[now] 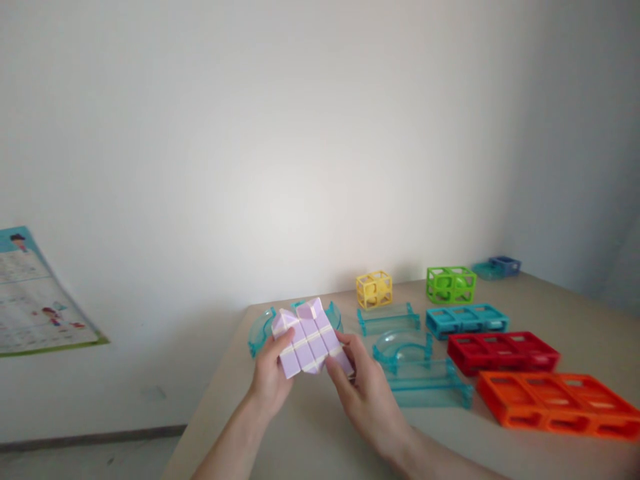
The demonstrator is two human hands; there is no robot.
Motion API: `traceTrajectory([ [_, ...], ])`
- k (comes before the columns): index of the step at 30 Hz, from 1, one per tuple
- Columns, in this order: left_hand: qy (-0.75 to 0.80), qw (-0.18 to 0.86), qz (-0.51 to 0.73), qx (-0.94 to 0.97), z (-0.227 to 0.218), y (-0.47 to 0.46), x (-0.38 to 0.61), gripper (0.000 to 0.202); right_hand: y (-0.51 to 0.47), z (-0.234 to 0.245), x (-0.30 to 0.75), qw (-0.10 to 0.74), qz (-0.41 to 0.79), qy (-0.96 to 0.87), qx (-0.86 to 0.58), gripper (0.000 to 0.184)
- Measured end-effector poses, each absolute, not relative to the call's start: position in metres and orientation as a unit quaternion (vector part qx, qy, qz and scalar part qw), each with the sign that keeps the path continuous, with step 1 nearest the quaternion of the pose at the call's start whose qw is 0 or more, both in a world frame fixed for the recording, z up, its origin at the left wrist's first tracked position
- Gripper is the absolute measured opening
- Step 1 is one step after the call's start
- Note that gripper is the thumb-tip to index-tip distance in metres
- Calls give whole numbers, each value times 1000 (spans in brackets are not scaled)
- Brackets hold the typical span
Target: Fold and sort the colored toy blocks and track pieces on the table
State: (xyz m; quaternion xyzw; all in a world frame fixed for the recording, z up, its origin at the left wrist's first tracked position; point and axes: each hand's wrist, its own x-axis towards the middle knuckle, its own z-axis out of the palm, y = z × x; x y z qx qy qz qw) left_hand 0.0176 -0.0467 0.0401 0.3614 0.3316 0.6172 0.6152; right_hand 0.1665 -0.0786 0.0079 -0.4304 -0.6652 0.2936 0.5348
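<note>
Holds the block strip (311, 340) at lower centre between left hand (270, 380) and right hand (365, 390) over the table (310, 433), with a curved track (259, 331) just behind, straight tracks (389, 319) to the right, two cube frames (374, 289) farther back, three long frames (503, 351) toward lower right, a poster (35, 293) at far left.

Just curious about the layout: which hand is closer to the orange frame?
Right. The right hand holds the lilac block by its right side, the orange frame lying apart to its right; the left hand holds the block's left side, farther off.
</note>
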Motion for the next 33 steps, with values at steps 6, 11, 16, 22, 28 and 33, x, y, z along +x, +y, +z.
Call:
traceTrajectory([
  [6, 206, 729, 537, 372, 41, -50, 13, 43, -83, 9, 163, 536, 316, -676, -395, 19],
  [11, 175, 725, 566, 351, 38, -46, 8, 40, -84, 9, 162, 516, 315, -668, -435, 15],
  [16, 188, 727, 569, 334, 38, -47, 8, 40, -85, 11, 163, 503, 298, -685, -434, 8],
  [22, 185, 739, 536, 362, 32, -44, 4, 40, -83, 16, 165, 504, 295, -692, -425, 4],
  [28, 139, 773, 478, 394, 28, -39, -7, 51, -81, 15, 168, 501, 340, -694, -389, 6],
  [33, 109, 788, 469, 384, 20, -40, -13, 63, -88, 17, 169, 477, 442, -696, -303, 13],
])
